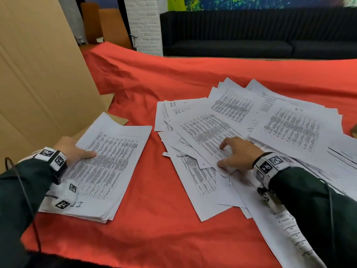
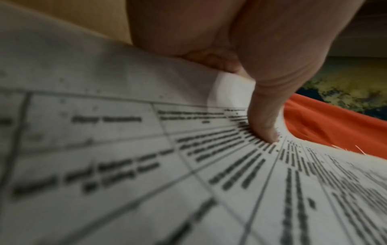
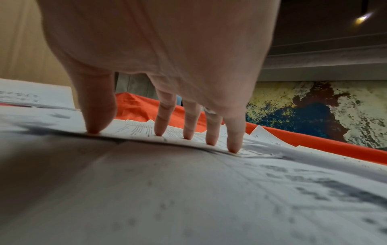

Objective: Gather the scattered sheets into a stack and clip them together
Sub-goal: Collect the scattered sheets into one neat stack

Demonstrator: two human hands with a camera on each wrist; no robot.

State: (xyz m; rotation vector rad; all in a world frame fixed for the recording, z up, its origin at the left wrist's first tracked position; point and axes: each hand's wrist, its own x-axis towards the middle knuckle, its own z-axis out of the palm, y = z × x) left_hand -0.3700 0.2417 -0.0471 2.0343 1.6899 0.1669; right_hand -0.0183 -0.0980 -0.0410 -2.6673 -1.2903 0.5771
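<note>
A squared stack of printed sheets (image 1: pixel 108 165) lies at the left on the red cloth (image 1: pixel 154 219). My left hand (image 1: pixel 81 151) grips its far left edge, with the thumb (image 2: pixel 266 116) pressed on the top page (image 2: pixel 146 165) and the fingers tucked under the edge. To the right, several loose printed sheets (image 1: pixel 280 122) lie fanned and overlapping. My right hand (image 1: pixel 234 154) rests on one of them (image 1: pixel 202 130), its fingertips (image 3: pixel 187 131) spread and pressing down on the paper (image 3: pixel 188 190). No clip shows in any view.
A tall cardboard panel (image 1: pixel 38 74) leans along the left, right behind the stack. A black sofa (image 1: pixel 251 35) stands beyond the table's far edge. Bare red cloth lies between the stack and the loose sheets. A small brown object (image 1: pixel 354 131) peeks in at the right edge.
</note>
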